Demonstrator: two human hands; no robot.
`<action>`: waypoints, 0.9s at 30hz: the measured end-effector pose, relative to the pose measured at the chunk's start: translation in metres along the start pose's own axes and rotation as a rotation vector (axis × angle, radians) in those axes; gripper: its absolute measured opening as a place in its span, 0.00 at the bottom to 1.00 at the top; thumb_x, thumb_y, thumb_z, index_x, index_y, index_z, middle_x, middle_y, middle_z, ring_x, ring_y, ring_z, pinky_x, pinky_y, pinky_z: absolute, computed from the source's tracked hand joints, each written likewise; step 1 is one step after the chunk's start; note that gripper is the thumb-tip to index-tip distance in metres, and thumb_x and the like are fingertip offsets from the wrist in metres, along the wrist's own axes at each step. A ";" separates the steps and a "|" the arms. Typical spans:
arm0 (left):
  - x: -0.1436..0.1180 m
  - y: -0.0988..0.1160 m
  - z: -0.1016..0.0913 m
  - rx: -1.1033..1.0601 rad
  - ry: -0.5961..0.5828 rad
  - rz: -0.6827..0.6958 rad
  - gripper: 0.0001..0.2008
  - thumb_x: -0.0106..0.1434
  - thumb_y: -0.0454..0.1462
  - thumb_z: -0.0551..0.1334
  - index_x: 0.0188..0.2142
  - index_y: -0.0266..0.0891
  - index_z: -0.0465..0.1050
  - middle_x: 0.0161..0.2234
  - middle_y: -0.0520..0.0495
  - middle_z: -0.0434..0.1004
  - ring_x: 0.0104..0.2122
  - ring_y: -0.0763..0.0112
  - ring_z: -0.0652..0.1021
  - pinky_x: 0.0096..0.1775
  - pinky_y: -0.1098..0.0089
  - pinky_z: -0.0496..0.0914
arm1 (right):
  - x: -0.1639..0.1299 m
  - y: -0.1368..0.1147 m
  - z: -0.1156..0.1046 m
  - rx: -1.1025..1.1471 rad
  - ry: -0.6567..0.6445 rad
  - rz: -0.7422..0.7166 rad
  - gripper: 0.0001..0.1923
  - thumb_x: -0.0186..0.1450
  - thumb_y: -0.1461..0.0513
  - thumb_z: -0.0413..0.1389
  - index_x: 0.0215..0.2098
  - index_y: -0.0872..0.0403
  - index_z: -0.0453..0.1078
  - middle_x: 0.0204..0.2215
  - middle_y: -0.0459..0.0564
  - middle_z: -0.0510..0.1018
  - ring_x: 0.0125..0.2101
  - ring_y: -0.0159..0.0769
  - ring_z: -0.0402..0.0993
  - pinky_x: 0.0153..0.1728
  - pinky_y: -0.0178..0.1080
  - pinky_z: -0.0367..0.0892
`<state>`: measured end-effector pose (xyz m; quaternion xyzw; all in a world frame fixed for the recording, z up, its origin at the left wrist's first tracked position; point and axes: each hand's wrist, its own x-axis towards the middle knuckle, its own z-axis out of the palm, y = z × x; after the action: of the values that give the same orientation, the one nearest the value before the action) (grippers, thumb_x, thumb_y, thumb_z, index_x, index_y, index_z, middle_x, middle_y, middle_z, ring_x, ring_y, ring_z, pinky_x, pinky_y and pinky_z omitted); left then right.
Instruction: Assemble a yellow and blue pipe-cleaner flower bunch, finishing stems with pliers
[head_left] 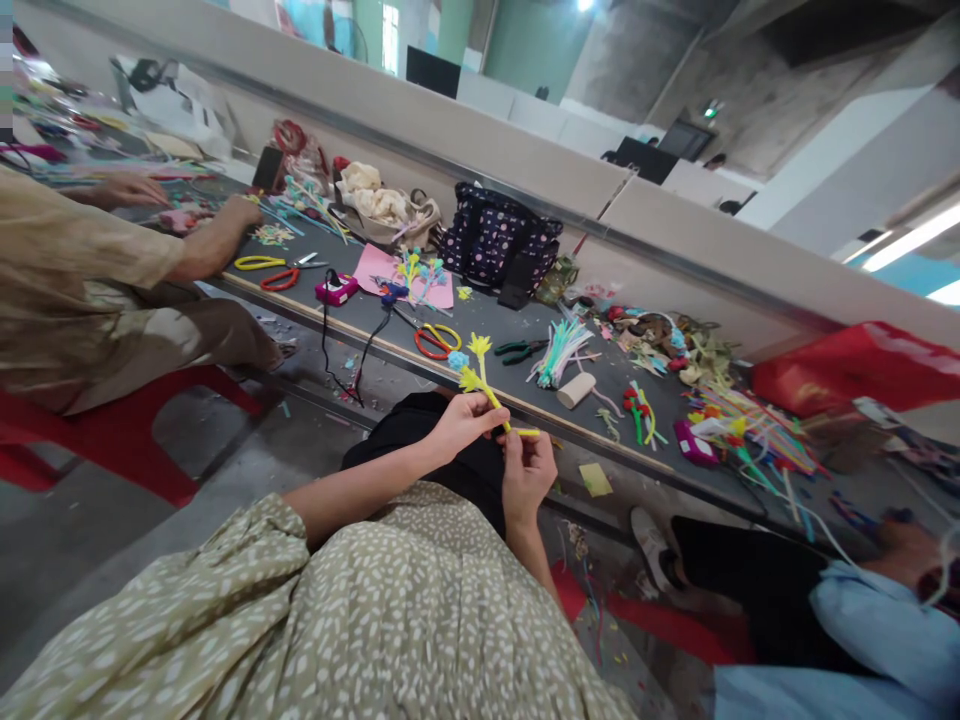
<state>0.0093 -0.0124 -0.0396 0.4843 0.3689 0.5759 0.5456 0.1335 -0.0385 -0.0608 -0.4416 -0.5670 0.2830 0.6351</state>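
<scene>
The yellow flower stick (489,392) is up by the near edge of the bench (517,325). The left hand (463,428) has a tight grip on the stem; the right hand (529,477) pinches near its low end. The yellow and blue tops look done — but a yellow end (529,433) sticks out right, so that bit looks unfinished.

1. No words, brands or numbers can be read.
2. High at the far right, a small green lit sign (711,109) shows; its marking is too small to make out.
3. Any print on the magenta box (337,291), left on the table (360,322), is illegible.
</scene>
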 end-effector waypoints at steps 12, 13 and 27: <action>-0.001 0.008 0.002 0.004 -0.023 -0.013 0.17 0.51 0.45 0.69 0.27 0.31 0.74 0.24 0.49 0.73 0.23 0.77 0.70 0.26 0.76 0.65 | 0.002 -0.006 -0.003 0.218 -0.037 0.203 0.09 0.62 0.57 0.59 0.30 0.54 0.68 0.23 0.43 0.74 0.23 0.30 0.69 0.27 0.33 0.64; -0.002 0.009 0.002 -0.007 -0.027 -0.013 0.17 0.51 0.45 0.69 0.27 0.31 0.74 0.24 0.49 0.73 0.23 0.77 0.70 0.26 0.75 0.65 | 0.003 -0.005 -0.003 0.287 -0.048 0.257 0.10 0.61 0.57 0.59 0.30 0.54 0.67 0.23 0.43 0.73 0.23 0.29 0.68 0.27 0.33 0.64; 0.001 0.001 -0.001 -0.005 -0.063 -0.034 0.18 0.53 0.47 0.68 0.30 0.32 0.73 0.25 0.49 0.74 0.23 0.77 0.72 0.25 0.76 0.65 | -0.003 -0.001 -0.004 -0.037 0.012 -0.006 0.08 0.64 0.57 0.57 0.32 0.54 0.69 0.25 0.45 0.76 0.26 0.33 0.73 0.31 0.36 0.68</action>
<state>0.0087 -0.0113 -0.0389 0.4945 0.3584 0.5520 0.5678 0.1362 -0.0426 -0.0614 -0.4533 -0.5698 0.2679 0.6310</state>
